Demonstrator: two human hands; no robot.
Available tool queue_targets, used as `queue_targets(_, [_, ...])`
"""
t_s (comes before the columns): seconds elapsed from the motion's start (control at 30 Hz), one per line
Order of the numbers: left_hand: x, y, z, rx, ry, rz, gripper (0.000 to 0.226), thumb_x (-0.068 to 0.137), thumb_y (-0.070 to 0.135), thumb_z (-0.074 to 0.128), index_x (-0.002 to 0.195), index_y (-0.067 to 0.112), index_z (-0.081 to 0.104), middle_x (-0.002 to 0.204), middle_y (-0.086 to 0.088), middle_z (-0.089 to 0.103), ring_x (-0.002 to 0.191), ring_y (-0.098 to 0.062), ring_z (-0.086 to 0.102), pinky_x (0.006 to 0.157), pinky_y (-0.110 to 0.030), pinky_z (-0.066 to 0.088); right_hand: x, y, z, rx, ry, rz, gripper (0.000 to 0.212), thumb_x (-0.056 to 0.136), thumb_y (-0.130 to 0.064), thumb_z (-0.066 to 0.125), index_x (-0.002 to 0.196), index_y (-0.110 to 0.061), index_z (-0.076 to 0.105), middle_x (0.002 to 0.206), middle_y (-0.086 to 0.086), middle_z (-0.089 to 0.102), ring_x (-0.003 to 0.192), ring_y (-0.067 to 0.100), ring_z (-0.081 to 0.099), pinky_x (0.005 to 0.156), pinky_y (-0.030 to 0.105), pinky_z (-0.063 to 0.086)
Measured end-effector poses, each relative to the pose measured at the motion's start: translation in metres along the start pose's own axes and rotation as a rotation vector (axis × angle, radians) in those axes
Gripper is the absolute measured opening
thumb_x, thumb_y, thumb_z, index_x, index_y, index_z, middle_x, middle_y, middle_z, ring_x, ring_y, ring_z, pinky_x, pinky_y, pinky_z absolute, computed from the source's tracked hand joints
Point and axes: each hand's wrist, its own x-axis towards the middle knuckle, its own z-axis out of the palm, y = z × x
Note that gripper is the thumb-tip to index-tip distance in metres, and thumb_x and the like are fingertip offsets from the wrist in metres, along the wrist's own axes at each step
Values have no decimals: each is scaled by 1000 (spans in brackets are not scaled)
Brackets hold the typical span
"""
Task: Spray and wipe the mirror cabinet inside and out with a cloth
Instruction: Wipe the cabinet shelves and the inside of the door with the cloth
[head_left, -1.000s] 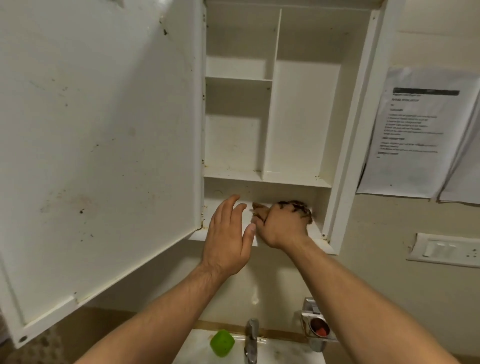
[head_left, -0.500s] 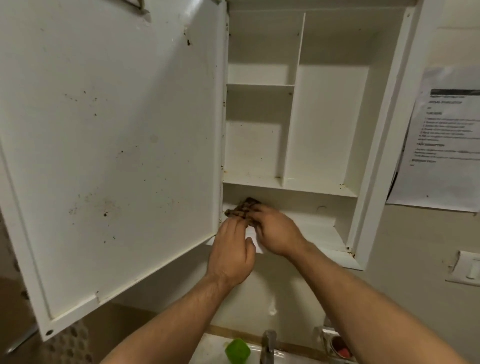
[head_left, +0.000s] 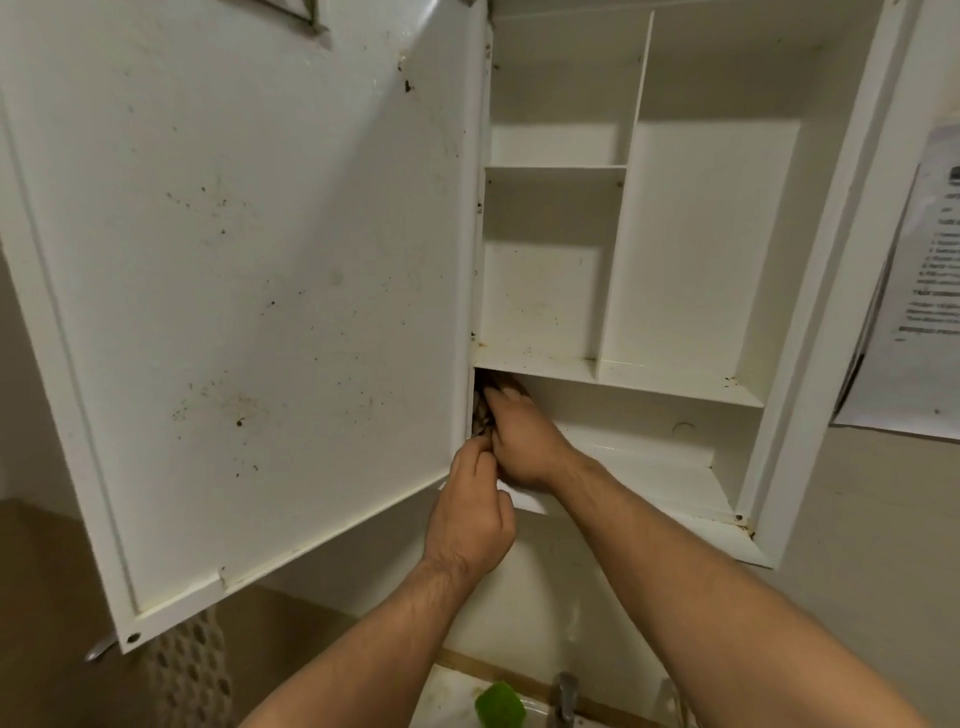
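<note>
Reaching up from the lower edge, both bare forearms rise over a sink (head_left: 441, 693) where a green object (head_left: 498, 704) lies beside a metal faucet (head_left: 563, 693); what the green thing is cannot be made out. The cabinet door (head_left: 260, 270) stands swung open on the left, its white inner face speckled with brown spots and smudges. Just past the door's lower corner, the left hand (head_left: 470, 514) is held with its fingers curled, their tips meeting the right hand at the front lip of the bottom compartment; whether they pinch anything I cannot tell. The right hand (head_left: 524, 441) reaches into that bottom compartment with its fingers wrapped over a dark patterned cloth (head_left: 482, 413), grasping it and pressing it against the compartment's left wall, close under the shelf above. The mirror cabinet (head_left: 831, 260) is white inside, with a vertical divider, a short shelf on its upper left, and brown grime along the shelf edges and corners. Beyond it, on the beige wall to the right, hangs a printed paper sheet (head_left: 922, 322), its text too blurred to read.
</note>
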Motion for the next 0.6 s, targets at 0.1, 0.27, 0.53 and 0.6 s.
queue_targets(0.1, [2,2,-3,38,35,49,22,80,-5,51,96,5,61,109,-3,55,95,-12,48,80,-28,48,-3,3,-15,27,-169,-41,36,102,-11,49,135,-8,60,136,8,59,125,27,56,107,36,45])
queue_targets(0.27, [4,-1,-11,90,17,136,16,77,-3,45,85,4,57,95,-3,54,88,-17,47,77,-29,45,-11,14,-80,-417,-446,146,15,93,-24,62,95,-11,70,93,7,70,84,24,66,71,38,55])
queue_targets(0.53, [-22,-11,4,298,-6,193,36,93,17,53,125,2,58,136,-13,53,129,-28,49,109,-45,44,-26,-14,-23,-78,-191,120,37,96,-5,51,129,-13,67,130,9,66,114,26,63,98,36,52])
queue_targets(0.6, [-37,-18,3,410,-71,206,55,96,29,50,145,3,47,155,-15,41,148,-28,34,123,-47,29,-27,-15,-16,154,-198,75,54,96,0,45,147,-14,55,142,9,59,131,25,53,111,36,42])
